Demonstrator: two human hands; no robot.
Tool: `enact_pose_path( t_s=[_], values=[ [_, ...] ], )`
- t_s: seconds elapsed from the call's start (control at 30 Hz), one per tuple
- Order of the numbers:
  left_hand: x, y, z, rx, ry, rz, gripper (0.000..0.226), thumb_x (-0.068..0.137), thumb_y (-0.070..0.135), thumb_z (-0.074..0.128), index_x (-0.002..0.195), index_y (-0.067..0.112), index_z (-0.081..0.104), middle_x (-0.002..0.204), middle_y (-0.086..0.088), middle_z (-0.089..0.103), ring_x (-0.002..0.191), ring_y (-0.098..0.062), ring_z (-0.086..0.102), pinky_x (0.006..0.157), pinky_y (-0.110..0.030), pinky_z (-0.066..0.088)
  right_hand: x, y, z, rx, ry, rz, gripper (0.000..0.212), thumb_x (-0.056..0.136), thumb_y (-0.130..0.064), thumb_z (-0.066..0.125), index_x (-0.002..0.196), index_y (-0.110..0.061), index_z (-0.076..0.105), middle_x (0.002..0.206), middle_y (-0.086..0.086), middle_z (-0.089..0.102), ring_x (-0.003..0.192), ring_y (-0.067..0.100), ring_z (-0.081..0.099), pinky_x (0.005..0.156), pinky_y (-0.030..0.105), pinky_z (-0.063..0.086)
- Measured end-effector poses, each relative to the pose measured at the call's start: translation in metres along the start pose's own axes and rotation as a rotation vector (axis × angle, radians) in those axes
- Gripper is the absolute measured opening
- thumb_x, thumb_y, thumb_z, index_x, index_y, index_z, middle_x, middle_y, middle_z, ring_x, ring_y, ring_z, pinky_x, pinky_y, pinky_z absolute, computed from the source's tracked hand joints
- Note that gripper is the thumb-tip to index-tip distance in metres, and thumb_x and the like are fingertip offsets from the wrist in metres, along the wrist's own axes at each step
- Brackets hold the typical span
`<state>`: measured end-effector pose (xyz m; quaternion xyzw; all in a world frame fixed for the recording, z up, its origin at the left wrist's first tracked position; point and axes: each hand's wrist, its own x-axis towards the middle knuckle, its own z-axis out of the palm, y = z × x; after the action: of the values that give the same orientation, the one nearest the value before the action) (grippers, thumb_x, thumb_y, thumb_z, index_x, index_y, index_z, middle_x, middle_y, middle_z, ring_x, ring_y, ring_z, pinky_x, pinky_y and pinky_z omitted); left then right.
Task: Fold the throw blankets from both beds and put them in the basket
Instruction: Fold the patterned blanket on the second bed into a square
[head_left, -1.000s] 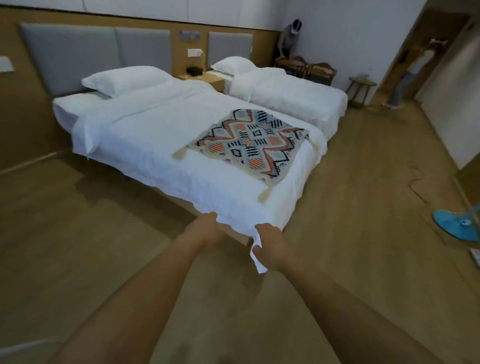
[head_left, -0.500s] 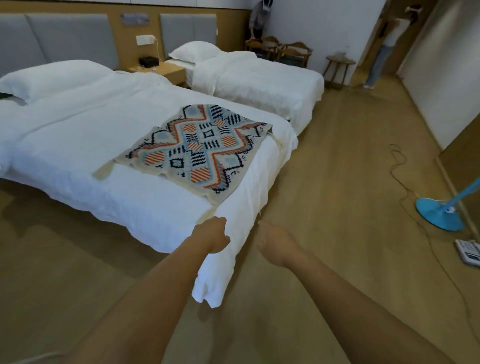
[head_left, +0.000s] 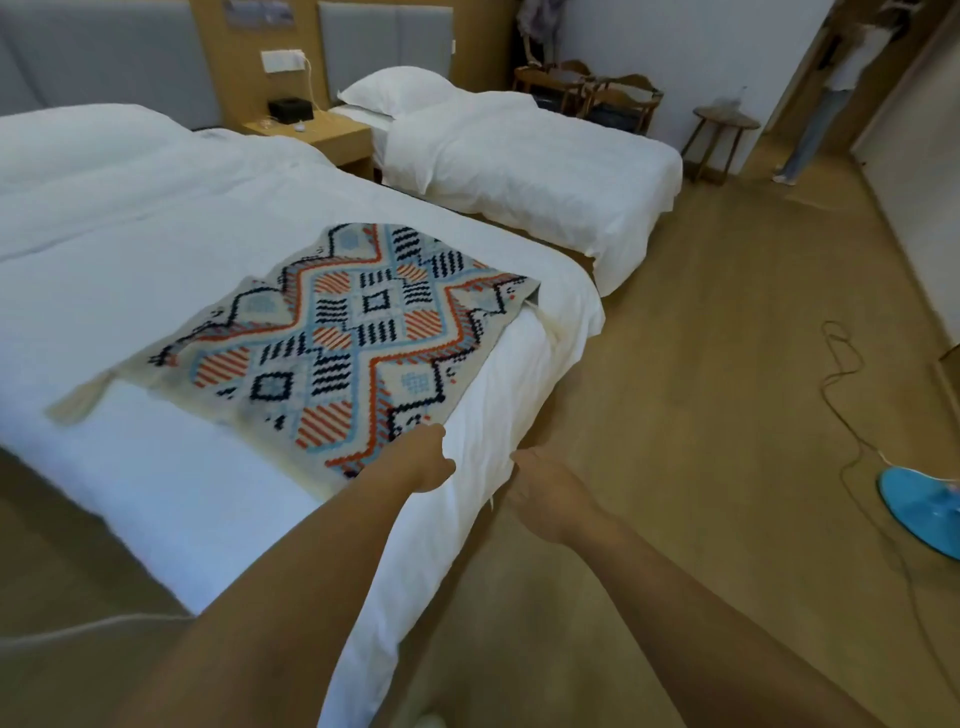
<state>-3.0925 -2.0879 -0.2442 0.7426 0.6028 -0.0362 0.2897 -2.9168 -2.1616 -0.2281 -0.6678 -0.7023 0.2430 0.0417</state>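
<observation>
Two white beds stand side by side, the near bed (head_left: 156, 249) filling most of the view and the far bed (head_left: 545, 161) behind it. The patterned throw blanket (head_left: 337, 343) lies spread flat and unfolded across the foot of the near bed. A blue fan base (head_left: 924, 514) sits on the wooden floor to the right. The left grip (head_left: 426, 460) rests at the blanket's nearest corner with its fingers curled under; whether it pinches the cloth cannot be told. The right grip (head_left: 540, 491) is just beside the bed's hanging duvet edge, its fingers hidden, so grasping or released cannot be told. A tassel (head_left: 78, 402) trails from the blanket's left corner.
</observation>
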Motion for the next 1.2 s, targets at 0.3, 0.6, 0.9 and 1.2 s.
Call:
enact_pose_path(
  t_s=[0.3, 0.6, 0.9, 1.2],
  values=[
    [0.206, 0.116, -0.054, 0.079, -0.009, 0.062, 0.053, 0.094, 0.031, 0.045, 0.14, 0.008, 0.03, 0.147, -0.012, 0.032, 0.131, -0.029, 0.037, 0.105, -0.04, 0.035, 0.166, 0.125, -0.106, 0.015, 0.034, 0.032, 0.042, 0.092, -0.023, 0.045, 0.133, -0.013, 0.043, 0.133, 0.004, 0.047, 0.122, 0.022, 0.044, 0.1, 0.03, 0.038],
    [0.376, 0.166, -0.112, 0.004, 0.023, -0.185, 0.057, 0.094, 0.03, 0.046, 0.143, 0.01, 0.026, 0.149, -0.013, 0.032, 0.13, -0.03, 0.038, 0.105, -0.039, 0.037, 0.37, 0.223, -0.228, -0.062, -0.111, -0.161, 0.047, 0.096, -0.027, 0.042, 0.14, -0.011, 0.034, 0.141, 0.007, 0.04, 0.127, 0.023, 0.039, 0.103, 0.028, 0.031],
    [0.509, 0.12, -0.181, -0.142, 0.132, -0.44, 0.061, 0.095, 0.034, 0.045, 0.147, 0.013, 0.019, 0.155, -0.009, 0.022, 0.138, -0.028, 0.029, 0.11, -0.04, 0.031, 0.579, 0.203, -0.273, -0.067, -0.182, -0.373, 0.028, 0.091, -0.02, 0.047, 0.116, -0.008, 0.055, 0.118, 0.011, 0.054, 0.108, 0.026, 0.053, 0.082, 0.025, 0.039],
    [0.664, 0.098, -0.252, -0.27, 0.238, -0.482, 0.037, 0.094, 0.031, 0.045, 0.128, 0.016, 0.045, 0.131, -0.008, 0.051, 0.11, -0.025, 0.052, 0.085, -0.035, 0.043, 0.769, 0.18, -0.302, -0.14, -0.303, -0.425, 0.044, 0.096, -0.026, 0.044, 0.136, -0.009, 0.041, 0.143, 0.01, 0.04, 0.129, 0.024, 0.041, 0.106, 0.032, 0.032]
  ],
)
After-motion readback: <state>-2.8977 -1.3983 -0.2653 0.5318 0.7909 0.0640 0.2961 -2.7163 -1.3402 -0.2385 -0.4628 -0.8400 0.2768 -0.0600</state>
